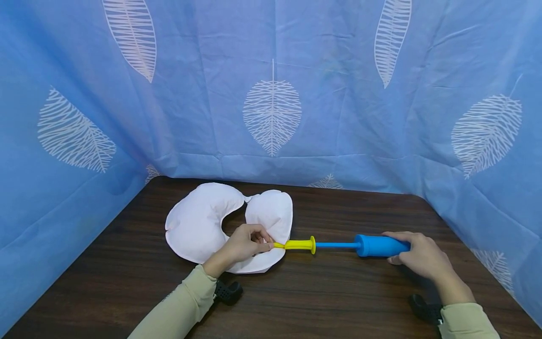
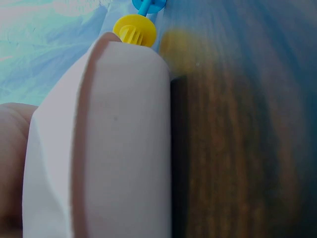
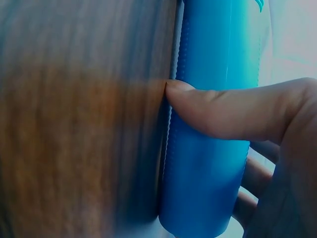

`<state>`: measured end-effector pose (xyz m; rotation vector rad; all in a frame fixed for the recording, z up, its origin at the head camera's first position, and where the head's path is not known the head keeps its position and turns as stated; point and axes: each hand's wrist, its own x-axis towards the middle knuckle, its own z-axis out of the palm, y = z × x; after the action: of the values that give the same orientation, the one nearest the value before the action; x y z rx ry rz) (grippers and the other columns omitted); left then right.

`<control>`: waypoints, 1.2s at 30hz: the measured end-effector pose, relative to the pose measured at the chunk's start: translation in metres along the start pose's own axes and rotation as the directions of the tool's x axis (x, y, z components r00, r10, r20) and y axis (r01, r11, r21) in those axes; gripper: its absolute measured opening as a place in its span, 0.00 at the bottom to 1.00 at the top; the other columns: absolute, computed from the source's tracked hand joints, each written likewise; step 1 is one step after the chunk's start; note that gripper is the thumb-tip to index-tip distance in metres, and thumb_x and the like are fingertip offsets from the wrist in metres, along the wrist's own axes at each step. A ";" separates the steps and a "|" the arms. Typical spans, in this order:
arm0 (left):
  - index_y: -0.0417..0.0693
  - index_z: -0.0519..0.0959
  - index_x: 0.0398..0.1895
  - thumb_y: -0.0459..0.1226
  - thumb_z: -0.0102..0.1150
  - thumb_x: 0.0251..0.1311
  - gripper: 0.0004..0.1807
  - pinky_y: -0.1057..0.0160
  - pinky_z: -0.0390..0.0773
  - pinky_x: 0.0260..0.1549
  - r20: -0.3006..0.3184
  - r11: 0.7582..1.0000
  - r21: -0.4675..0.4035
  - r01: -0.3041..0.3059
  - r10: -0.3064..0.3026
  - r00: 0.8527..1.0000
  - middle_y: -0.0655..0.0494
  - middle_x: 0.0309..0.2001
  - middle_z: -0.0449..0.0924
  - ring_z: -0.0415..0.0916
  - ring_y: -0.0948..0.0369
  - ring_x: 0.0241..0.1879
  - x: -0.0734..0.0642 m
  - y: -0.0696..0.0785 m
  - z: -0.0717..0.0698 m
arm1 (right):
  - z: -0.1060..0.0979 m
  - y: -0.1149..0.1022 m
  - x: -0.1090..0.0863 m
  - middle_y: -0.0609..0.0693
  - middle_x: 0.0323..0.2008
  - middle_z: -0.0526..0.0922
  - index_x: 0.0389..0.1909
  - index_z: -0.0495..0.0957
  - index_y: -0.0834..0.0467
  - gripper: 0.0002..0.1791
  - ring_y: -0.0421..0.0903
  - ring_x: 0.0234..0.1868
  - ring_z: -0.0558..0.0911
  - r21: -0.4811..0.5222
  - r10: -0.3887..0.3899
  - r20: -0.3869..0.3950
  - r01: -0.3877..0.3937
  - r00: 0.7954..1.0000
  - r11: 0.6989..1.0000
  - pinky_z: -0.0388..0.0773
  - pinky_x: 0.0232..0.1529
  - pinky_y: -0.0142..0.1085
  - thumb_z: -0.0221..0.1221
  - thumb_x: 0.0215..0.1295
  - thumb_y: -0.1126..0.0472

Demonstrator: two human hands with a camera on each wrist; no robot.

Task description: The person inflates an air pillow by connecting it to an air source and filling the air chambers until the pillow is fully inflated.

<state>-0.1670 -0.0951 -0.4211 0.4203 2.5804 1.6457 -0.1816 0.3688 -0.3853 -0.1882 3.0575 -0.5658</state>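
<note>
A white inflatable neck pillow (image 1: 192, 226), puffed up, lies on the table. My left hand (image 1: 247, 245) rests over its near side and pinches the yellow tip of a hand pump at the pillow's right edge. From there the yellow end (image 1: 299, 245) with its round flange runs right to a thin blue rod (image 1: 336, 245). That rod enters the blue pump barrel (image 1: 374, 246). My right hand (image 1: 423, 256) grips the barrel's right part, with the thumb (image 3: 218, 109) across it in the right wrist view. The left fingers hide where tip and pillow meet.
The dark wooden table (image 1: 322, 301) carries everything. Blue curtains (image 1: 338, 117) with white leaf prints stand behind it and along both sides. Black wrist mounts (image 1: 228, 293) sit below both hands.
</note>
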 end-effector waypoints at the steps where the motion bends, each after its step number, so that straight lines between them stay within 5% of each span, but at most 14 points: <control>1: 0.46 0.87 0.31 0.34 0.77 0.61 0.06 0.68 0.72 0.32 0.000 1.000 0.000 0.000 0.000 1.000 0.60 0.27 0.77 0.73 0.62 0.30 0.000 0.000 0.000 | 0.000 0.001 0.000 0.78 0.71 0.72 0.75 0.77 0.54 0.42 0.81 0.65 0.73 0.000 0.001 0.000 -0.001 1.000 1.000 0.76 0.49 0.72 0.77 0.57 0.52; 36: 0.44 0.87 0.32 0.34 0.77 0.62 0.06 0.68 0.72 0.33 -0.001 1.000 -0.001 0.007 -0.007 1.000 0.55 0.29 0.79 0.72 0.61 0.32 -0.001 0.001 0.001 | -0.003 0.016 -0.002 0.80 0.73 0.67 0.76 0.74 0.56 0.43 0.84 0.67 0.68 0.036 0.040 0.002 -0.040 0.999 0.999 0.74 0.50 0.75 0.75 0.60 0.53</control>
<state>-0.1654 -0.0937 -0.4205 0.4107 2.5786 1.6449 -0.1815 0.3850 -0.3884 -0.1258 3.0399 -0.6179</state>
